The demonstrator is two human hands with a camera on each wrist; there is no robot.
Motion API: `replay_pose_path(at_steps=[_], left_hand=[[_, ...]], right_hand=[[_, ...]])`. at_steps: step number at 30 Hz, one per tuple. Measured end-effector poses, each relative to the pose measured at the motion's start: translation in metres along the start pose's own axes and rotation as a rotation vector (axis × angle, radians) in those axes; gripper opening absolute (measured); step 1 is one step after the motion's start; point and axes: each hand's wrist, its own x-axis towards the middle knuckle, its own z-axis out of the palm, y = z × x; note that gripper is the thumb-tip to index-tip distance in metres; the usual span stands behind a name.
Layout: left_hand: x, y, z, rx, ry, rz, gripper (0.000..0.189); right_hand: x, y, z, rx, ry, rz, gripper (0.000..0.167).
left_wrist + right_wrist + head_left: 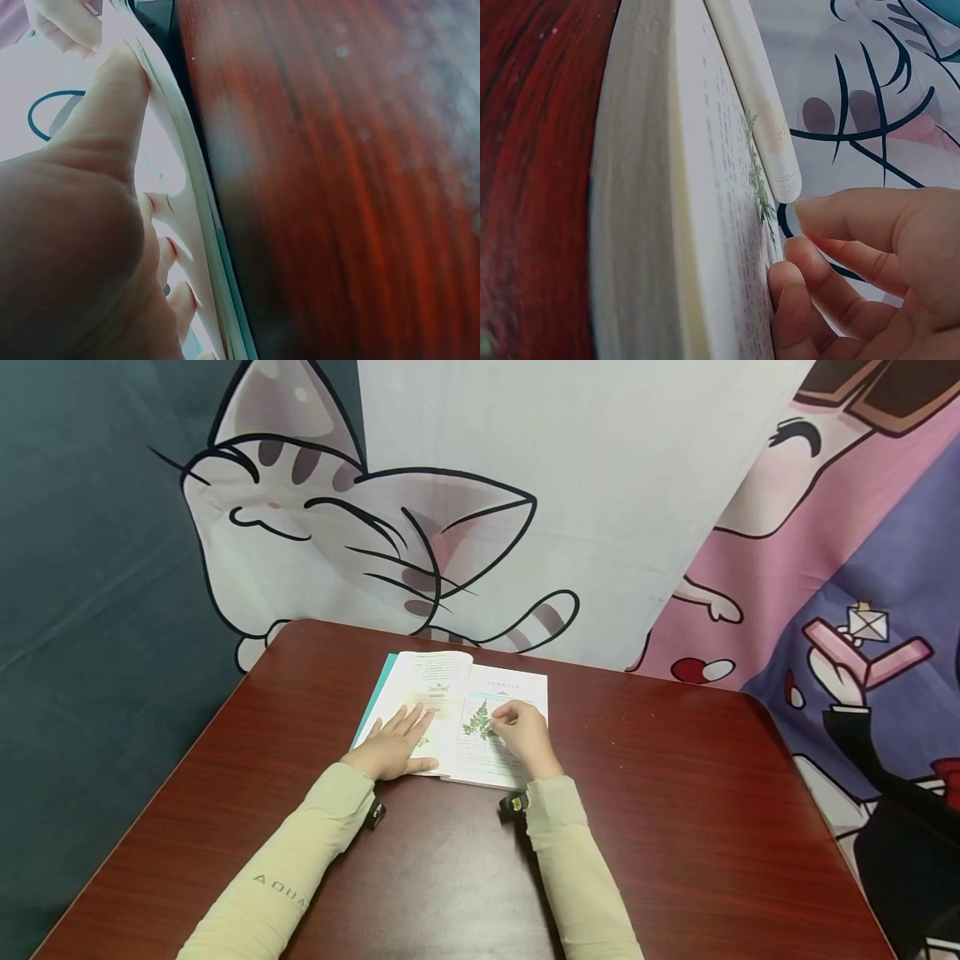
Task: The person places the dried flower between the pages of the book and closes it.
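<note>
An open book [501,770] lies on the table with a turquoise cover edge showing at its left. My left hand [390,750] rests flat on the left page, fingers spread and thumb [112,112] along the lower edge. On the right page shows a green fern-like leaf [478,720]. My right hand [522,737] is over that page, its fingers curled and thumb and fingertips close together right beside the leaf. In the right wrist view the leaf [757,176] ends near the fingertips [786,279]; I cannot tell whether they pinch its stem.
The book lies near the back edge of the dark red-brown wooden table [675,827]. Behind the table hangs a cloth backdrop [600,510] printed with a cartoon cat. Small black devices sit at both wrists, by the pale sleeves [322,835].
</note>
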Motion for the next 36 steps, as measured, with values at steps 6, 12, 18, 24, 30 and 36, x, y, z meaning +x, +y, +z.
replay_pose_path(at_steps=[6, 12, 18, 24, 30, 36], left_hand=[[0.001, -0.002, -0.001, -0.016, -0.003, 0.007, 0.092], [-0.006, 0.004, -0.013, -0.052, 0.009, 0.041, 0.088], [-0.008, 0.000, -0.018, -0.052, 0.071, 0.092, 0.078], [-0.008, -0.003, -0.021, -0.047, 0.228, 0.127, 0.064], [-0.009, -0.003, -0.021, -0.019, 0.346, 0.105, 0.052], [-0.011, -0.005, -0.022, -0.031, 0.419, 0.043, 0.041]], right_hand=[[-0.005, -0.003, -0.002, 0.014, 0.015, -0.016, 0.003], [-0.015, -0.012, -0.004, 0.023, 0.012, -0.050, 0.004], [-0.027, -0.023, 0.000, -0.008, -0.045, -0.096, 0.005], [-0.038, -0.030, 0.009, -0.032, -0.111, -0.146, 0.016], [-0.048, -0.036, 0.023, -0.084, -0.206, -0.183, 0.042], [-0.052, -0.042, 0.037, -0.172, -0.224, -0.244, 0.047]])
